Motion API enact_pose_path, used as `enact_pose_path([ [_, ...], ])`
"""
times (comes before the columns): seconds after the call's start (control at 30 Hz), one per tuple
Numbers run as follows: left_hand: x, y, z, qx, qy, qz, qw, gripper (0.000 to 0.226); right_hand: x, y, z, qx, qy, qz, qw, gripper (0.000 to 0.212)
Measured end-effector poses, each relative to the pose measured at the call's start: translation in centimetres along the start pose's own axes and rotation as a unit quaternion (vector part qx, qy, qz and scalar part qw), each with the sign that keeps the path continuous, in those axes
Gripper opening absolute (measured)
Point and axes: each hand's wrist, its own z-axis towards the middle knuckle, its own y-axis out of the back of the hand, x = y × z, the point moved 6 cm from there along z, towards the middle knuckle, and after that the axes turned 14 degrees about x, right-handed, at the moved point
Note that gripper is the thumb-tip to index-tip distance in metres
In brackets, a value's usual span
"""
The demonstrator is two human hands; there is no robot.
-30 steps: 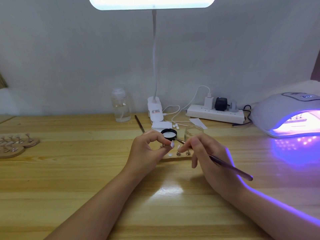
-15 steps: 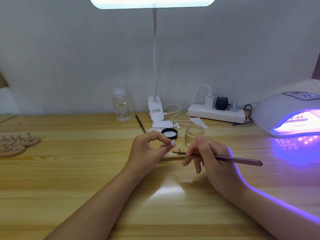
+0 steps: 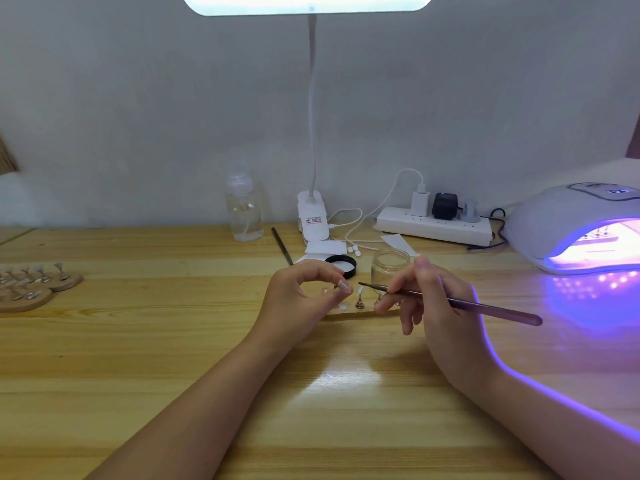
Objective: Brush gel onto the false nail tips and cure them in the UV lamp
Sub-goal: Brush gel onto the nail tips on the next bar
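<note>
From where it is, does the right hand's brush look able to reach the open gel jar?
Probably yes: the right hand holds the brush just in front of the lidless jar, with nothing between them.

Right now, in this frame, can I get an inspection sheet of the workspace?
Surface: pale wooden plank table, glare patch near centre.
Job's things: thin dark-handled gel brush; open clear glass jar; black jar lid; small nail tip on metal stand; lit white UV lamp.
Clutter: clear plastic pump bottle; round wooden holders with stands; white paper scraps.
Grippers: left hand pinches a pink nail tip; right hand holds the brush.
Cables: white power strip, chargers, loose white lead.
Surroundings: grey wall, white desk lamp.
</note>
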Motion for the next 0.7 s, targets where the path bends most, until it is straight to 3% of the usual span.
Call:
enact_pose_path([
  [0.13,0.4,-0.2,0.2,0.013,0.011,0.019,1.0,0.012,0.0,0.0,0.0,0.003,-0.004,-0.001,1.0,0.04],
  [0.47,1.3,-0.6,0.4,0.03,0.044,0.067,0.996,0.041,0.1,0.0,0.1,-0.003,-0.019,0.016,1.0,0.041],
  [0.7,1.8,-0.7,0.5,0.035,0.062,0.08,0.994,0.048,0.2,-0.1,0.0,0.003,-0.022,0.02,1.0,0.042],
])
